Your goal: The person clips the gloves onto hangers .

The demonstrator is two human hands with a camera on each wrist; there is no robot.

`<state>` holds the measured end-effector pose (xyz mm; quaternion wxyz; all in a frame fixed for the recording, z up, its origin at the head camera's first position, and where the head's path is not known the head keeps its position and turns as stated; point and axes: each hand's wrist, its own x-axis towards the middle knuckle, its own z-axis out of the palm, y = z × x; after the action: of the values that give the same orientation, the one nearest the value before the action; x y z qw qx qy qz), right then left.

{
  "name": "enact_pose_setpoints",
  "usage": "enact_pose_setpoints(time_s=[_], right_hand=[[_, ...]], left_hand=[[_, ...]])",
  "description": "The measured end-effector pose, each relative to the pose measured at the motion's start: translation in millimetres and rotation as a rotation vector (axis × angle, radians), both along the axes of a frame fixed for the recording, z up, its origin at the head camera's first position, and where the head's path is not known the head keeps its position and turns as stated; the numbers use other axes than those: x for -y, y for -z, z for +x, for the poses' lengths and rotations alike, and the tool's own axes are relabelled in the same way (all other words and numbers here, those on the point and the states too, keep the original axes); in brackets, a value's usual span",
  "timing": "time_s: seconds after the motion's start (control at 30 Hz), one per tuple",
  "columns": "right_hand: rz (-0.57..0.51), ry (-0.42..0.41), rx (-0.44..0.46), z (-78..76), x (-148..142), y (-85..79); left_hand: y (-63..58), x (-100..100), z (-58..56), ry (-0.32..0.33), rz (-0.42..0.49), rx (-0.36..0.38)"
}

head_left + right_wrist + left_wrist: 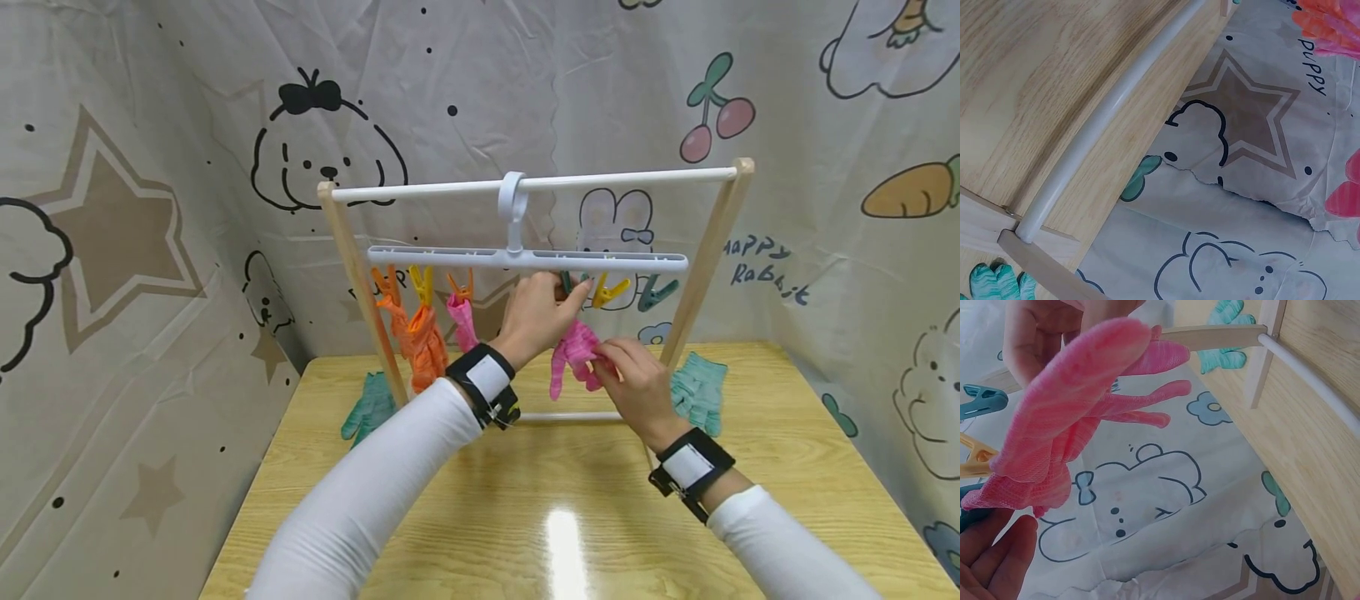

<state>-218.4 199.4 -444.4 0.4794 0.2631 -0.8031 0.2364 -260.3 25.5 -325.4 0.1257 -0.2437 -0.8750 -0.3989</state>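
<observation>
My left hand is raised just under the white hanger, its fingers at a dark green clothespin. The cuff of a pink knit glove is at that clothespin, and the glove dangles below it. My right hand pinches the glove's lower side; in the left wrist view, the right fingers are behind the pink glove. How far the clothespin's jaws are apart is hidden. To the left, another pink glove hangs from an orange clothespin.
Orange gloves hang at the hanger's left end. A yellow clothespin and a teal clothespin hang at its right. The hanger hooks over a white rod on a wooden frame. Green gloves lie on the table.
</observation>
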Motion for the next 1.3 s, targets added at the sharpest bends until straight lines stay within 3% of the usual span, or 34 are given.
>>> enact_pose_setpoints(time_s=[0.83, 1.3], right_hand=[[0.011, -0.014, 0.003, 0.2, 1, 10.3], [0.037, 0.030, 0.045, 3.1, 1, 14.9]], left_hand=[[2.4, -2, 3.6, -0.034, 0.030, 0.018], [7.8, 3, 3.5, -0.057, 0.010, -0.026]])
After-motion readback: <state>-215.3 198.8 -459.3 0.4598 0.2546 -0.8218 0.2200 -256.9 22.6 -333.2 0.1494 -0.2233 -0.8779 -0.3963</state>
